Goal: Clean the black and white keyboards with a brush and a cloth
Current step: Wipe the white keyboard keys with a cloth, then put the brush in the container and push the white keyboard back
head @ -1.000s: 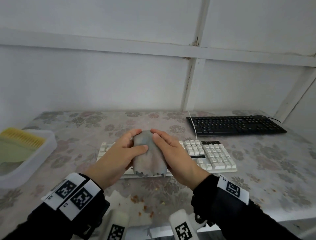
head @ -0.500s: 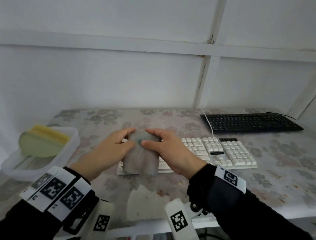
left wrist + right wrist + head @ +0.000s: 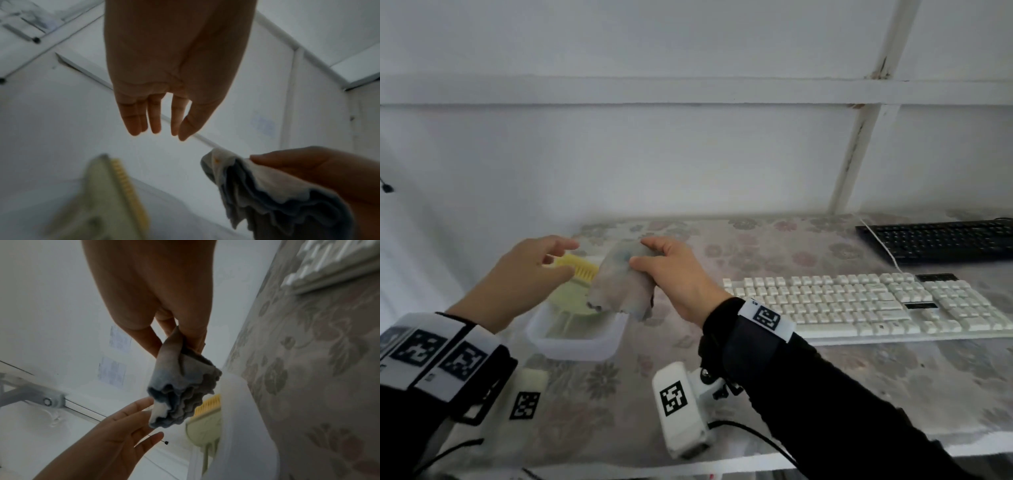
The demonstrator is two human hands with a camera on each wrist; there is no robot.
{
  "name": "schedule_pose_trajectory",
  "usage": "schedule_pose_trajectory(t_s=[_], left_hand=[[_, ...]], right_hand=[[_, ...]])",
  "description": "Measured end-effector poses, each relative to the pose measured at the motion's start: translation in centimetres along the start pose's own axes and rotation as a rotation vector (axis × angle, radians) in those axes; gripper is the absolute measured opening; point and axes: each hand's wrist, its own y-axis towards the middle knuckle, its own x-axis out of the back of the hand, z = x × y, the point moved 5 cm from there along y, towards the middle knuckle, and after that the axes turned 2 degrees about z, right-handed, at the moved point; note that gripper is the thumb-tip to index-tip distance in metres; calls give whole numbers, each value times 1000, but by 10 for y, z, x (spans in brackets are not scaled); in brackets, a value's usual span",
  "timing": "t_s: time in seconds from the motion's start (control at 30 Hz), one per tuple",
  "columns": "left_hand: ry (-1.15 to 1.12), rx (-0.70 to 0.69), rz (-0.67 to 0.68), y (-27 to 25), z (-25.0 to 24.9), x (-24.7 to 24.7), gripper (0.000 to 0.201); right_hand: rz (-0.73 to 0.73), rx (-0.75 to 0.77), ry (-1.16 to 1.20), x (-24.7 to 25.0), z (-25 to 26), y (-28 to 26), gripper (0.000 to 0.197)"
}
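Observation:
My right hand [image 3: 674,274] pinches a folded grey cloth [image 3: 619,284] between thumb and fingers, and it hangs above a white plastic tray [image 3: 571,342]. In the tray lies a pale green brush with yellow bristles [image 3: 582,270]. My left hand [image 3: 530,270] hovers over the tray with straight fingers, holding nothing, just left of the cloth [image 3: 180,386]. The white keyboard [image 3: 859,305] lies on the table to the right. The black keyboard [image 3: 941,240] sits behind it at the far right. In the left wrist view the brush [image 3: 115,194] is blurred below the empty fingers [image 3: 154,120].
The table wears a floral cloth [image 3: 756,246] and ends at a white front edge [image 3: 688,466]. A white wall with frame bars stands close behind. A white cable [image 3: 880,243] runs from the white keyboard toward the back.
Both hands moved left, from over the white keyboard to above the tray. My left hand let go of the cloth, which now hangs from my right hand alone.

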Motion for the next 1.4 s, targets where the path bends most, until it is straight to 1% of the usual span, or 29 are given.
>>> schedule_pose_trajectory(t_s=[0.07, 0.17, 0.27, 0.37, 0.5, 0.6, 0.67, 0.7, 0.77, 0.83, 0.9, 0.97, 1.0, 1.07, 1.1, 1.17, 1.2, 1.23, 1.27, 1.33, 1.4], left_hand=[[53, 39, 0, 10, 22, 5, 39], [31, 119, 73, 21, 52, 2, 44], [-20, 105, 138, 30, 68, -6, 42], [-87, 105, 190, 36, 76, -13, 38], [-98, 101, 100, 42, 82, -10, 27], [-163, 75, 21, 42, 78, -2, 30], [-223, 59, -4, 41, 72, 5, 31], [-227, 41, -12, 42, 69, 9, 31], [-178, -10, -49, 41, 60, 18, 31], [-103, -62, -103, 37, 47, 29, 26], [-85, -86, -146, 33, 36, 42, 31], [-139, -90, -165, 34, 32, 52, 31], [-182, -85, -162, 35, 32, 55, 33], [-251, -76, -147, 37, 34, 57, 34], [-265, -76, -135, 38, 35, 56, 36], [-292, -76, -116, 38, 38, 52, 39], [-303, -76, -107, 39, 40, 50, 38], [-316, -83, -99, 40, 42, 48, 35], [-335, -86, -91, 43, 47, 45, 33], [-369, -78, -74, 49, 56, 40, 38], [-401, -72, -60, 51, 60, 34, 35]], right_hand=[[-30, -15, -35, -17, -8, 10, 34], [-46, -26, -112, -36, -18, 23, 34], [-54, -17, -191, -48, -22, 31, 32], [-54, -40, -251, -53, -27, 35, 34], [-41, -67, -301, -57, -36, 39, 38], [-53, -76, -314, -57, -39, 44, 40], [-54, -86, -348, -59, -42, 48, 39], [-54, -93, -374, -61, -43, 51, 39], [-64, -94, -443, -63, -44, 56, 32], [-43, -96, -549, -67, -44, 60, 20], [13, -113, -682, -71, -46, 63, 6], [77, -138, -750, -76, -46, 63, 4], [119, -144, -818, -78, -45, 63, 6], [183, -129, -1008, -83, -42, 59, 25], [195, -98, -1106, -85, -40, 56, 28], [167, -18, -1300, -86, -36, 51, 19], [151, 36, -1406, -87, -33, 49, 17], [142, 72, -1490, -86, -33, 47, 19], [151, 78, -1544, -84, -34, 45, 23], [186, 16, -1590, -77, -40, 42, 36], [199, -24, -1613, -71, -46, 39, 45]])
